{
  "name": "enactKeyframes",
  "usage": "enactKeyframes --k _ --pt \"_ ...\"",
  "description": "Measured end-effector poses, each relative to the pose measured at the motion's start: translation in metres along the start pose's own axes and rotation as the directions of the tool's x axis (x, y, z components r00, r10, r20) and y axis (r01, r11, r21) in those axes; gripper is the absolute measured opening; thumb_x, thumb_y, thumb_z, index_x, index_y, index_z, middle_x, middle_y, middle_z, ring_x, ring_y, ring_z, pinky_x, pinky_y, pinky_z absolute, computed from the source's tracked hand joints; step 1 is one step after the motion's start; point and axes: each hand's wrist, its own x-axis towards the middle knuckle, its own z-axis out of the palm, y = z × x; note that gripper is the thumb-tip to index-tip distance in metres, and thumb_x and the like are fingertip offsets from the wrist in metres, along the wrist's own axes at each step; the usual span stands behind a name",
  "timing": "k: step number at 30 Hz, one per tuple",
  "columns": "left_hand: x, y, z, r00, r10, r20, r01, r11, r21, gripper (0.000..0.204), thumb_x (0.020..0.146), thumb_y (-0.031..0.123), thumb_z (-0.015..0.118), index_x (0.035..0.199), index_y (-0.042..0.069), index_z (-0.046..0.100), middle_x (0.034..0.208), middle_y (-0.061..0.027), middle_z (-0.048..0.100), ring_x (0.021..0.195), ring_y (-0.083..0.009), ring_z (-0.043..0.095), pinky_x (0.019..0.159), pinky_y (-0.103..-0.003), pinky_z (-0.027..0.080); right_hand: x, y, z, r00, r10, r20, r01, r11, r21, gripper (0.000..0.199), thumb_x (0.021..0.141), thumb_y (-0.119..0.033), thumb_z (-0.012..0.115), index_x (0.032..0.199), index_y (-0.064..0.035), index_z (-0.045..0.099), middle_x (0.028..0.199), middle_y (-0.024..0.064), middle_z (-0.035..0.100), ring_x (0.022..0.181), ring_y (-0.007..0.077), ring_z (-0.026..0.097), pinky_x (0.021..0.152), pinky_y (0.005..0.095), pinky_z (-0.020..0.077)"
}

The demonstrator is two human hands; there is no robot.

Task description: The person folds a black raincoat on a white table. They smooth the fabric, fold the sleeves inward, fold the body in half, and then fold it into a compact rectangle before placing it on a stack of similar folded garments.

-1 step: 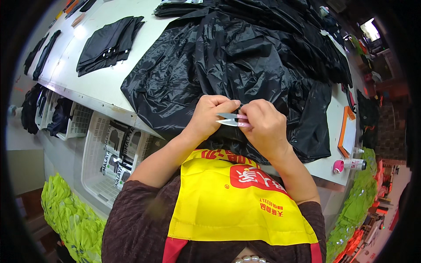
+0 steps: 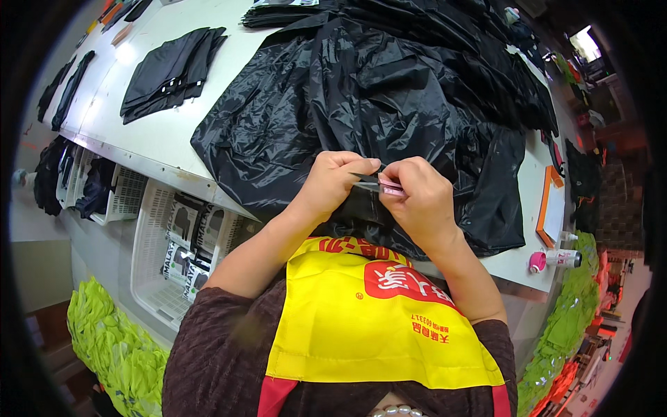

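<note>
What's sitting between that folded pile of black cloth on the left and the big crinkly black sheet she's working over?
Nothing: in the head view, only bare white table separates the folded black pile from the shiny black sheet.

Left hand (image 2: 335, 182) and right hand (image 2: 422, 198) meet, fingers curled and pinching, forearms angled inward.

The person wears a dark brown ribbed knit top (image 2: 208, 354) whose sleeves are pushed up above the elbows, leaving both forearms bare down to the hands. Over the chest lies a bright yellow apron bib (image 2: 361, 333) with a red patch carrying pale lettering, further red characters along its top edge and lower right, and red trim at its lower corners. A string of pale round beads (image 2: 394, 411) shows at the neck.
</note>
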Motion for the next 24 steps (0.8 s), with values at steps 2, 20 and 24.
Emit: enactKeyframes --k 2,20,24 --pt "0.000 0.000 -0.001 1.000 0.015 0.013 -0.016 0.997 0.071 0.021 0.084 0.013 0.063 0.068 -0.001 0.065 0.061 0.0040 0.055 0.056 -0.0015 0.045 0.050 -0.019 0.034 -0.007 0.002 0.003 0.997 0.071 -0.023 -0.070 0.997 0.024 0.015 0.070 -0.006 0.067 0.076 -0.0061 0.054 0.071 0.0064 0.054 0.059 0.0237 0.058 0.051 0.0317 0.0480" --pt "-0.001 0.002 0.000 0.984 -0.119 0.130 0.129 0.989 -0.075 0.022 0.087 0.018 0.059 0.077 0.000 0.066 0.070 -0.0030 0.065 0.057 -0.0075 0.060 0.053 -0.020 0.048 -0.033 0.047 -0.035 0.956 0.243 0.165 -0.290 0.870 0.398 0.023 0.085 -0.013 0.062 0.104 -0.0009 0.058 0.073 0.0058 0.054 0.063 0.0127 0.052 0.057 0.0248 0.0430" --pt "-0.001 0.004 0.002 0.977 -0.166 0.135 0.181 0.978 -0.104 0.024 0.088 0.020 0.057 0.077 0.001 0.066 0.070 -0.0036 0.065 0.055 -0.0083 0.061 0.052 -0.020 0.049 -0.034 0.048 -0.025 0.980 0.109 0.167 -0.157 0.938 0.308 0.029 0.078 -0.013 0.070 0.101 -0.0023 0.058 0.072 0.0091 0.055 0.057 0.0197 0.055 0.051 0.0278 0.0444"
